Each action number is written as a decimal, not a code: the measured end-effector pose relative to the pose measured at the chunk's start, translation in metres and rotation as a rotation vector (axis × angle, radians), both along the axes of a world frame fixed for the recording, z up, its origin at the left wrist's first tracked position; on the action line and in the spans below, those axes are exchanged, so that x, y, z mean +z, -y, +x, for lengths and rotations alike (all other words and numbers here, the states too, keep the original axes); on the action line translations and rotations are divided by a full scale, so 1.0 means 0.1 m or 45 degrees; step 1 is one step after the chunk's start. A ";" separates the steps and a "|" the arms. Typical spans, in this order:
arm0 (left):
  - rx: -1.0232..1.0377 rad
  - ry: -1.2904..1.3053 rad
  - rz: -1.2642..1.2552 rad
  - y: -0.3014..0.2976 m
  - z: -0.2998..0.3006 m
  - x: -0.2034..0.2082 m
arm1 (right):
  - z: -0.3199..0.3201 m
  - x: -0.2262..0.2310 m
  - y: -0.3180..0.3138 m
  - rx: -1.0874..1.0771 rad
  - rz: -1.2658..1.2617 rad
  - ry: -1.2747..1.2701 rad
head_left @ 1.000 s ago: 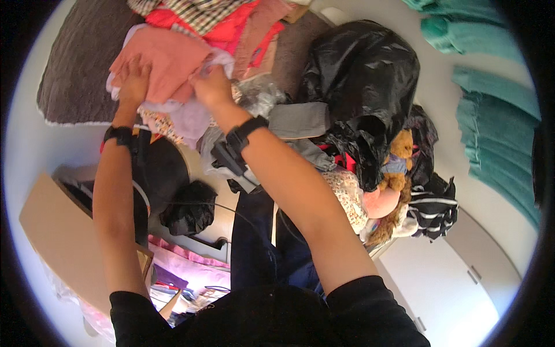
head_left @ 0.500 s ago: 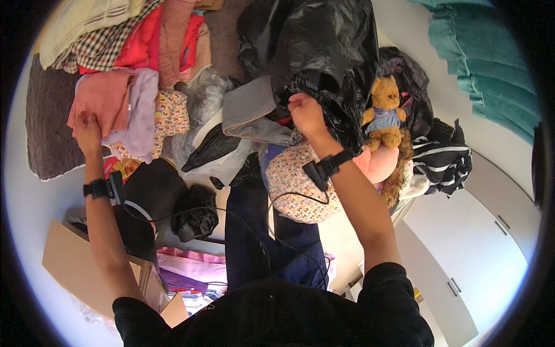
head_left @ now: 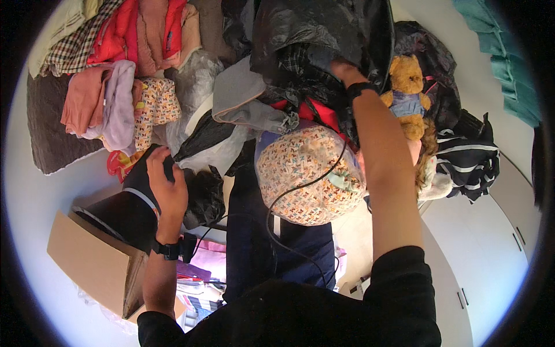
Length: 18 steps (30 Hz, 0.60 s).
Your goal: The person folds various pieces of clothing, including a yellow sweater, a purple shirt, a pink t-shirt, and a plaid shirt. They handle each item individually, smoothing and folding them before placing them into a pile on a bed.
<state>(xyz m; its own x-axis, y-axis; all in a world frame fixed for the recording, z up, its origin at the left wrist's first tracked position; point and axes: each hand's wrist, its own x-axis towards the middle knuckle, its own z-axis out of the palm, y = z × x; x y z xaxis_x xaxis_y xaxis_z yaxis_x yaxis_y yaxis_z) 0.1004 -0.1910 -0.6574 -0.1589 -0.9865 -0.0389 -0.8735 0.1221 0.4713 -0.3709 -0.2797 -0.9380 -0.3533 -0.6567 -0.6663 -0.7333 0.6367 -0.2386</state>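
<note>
At the far right, the right hand (head_left: 345, 72) reaches into the black plastic bag (head_left: 312, 29), its mouth facing near; its grip is hidden. The left hand (head_left: 166, 182) rests released on a black garment (head_left: 136, 205).

Illumination is bright, even and diffuse; no single source is identifiable. Shadows are soft and shallow, lying mainly in folds of the clothing pile. The pale floor (head_left: 40, 196) is close to overexposed at left. The black plastic bag (head_left: 312, 29) carries mild glossy highlights. Focus is acceptable at centre; sharpness falls off towards the rim. Fisheye distortion is strong: the cardboard box (head_left: 92, 260) and white cabinet doors (head_left: 491, 243) bend noticeably. A dark vignette with a bluish fringe encloses the circular field.
</note>
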 end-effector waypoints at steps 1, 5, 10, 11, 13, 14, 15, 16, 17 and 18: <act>0.049 -0.037 0.070 -0.06 0.01 -0.02 | -0.08 0.08 0.01 -0.064 -0.006 0.014; 0.110 -0.114 0.207 -0.34 0.02 -0.17 | -0.37 0.10 -0.06 -0.233 0.103 0.144; 0.252 -0.162 0.333 -0.61 0.01 -0.34 | -0.28 -0.16 0.03 -0.319 0.200 0.277; 0.283 -0.206 0.372 -0.64 -0.01 -0.35 | -0.26 -0.21 0.03 -0.335 0.204 0.292; 0.331 -0.242 0.404 -0.70 -0.02 -0.39 | -0.25 -0.31 0.07 -0.374 0.196 0.324; 0.340 -0.240 0.440 -0.73 -0.01 -0.40 | -0.25 -0.35 0.08 -0.397 0.194 0.343; 0.349 -0.240 0.477 -0.76 0.00 -0.41 | -0.25 -0.39 0.08 -0.421 0.195 0.357; 0.362 -0.234 0.472 -0.79 0.02 -0.42 | -0.26 -0.41 0.09 -0.446 0.189 0.368; 0.388 -0.231 0.481 -0.81 0.02 -0.42 | -0.28 -0.43 0.10 -0.470 0.183 0.376; 0.411 -0.229 0.490 -0.82 0.03 -0.43 | -0.31 -0.45 0.11 -0.503 0.173 0.381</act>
<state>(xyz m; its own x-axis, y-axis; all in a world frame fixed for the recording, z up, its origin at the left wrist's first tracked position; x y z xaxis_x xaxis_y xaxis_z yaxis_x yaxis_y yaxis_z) 0.1032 -0.1087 -0.7008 0.1129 -0.9059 -0.4081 -0.7393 -0.3510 0.5746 -0.4016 -0.2907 -0.9828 -0.3380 -0.4123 -0.8460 -0.3430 0.8911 -0.2973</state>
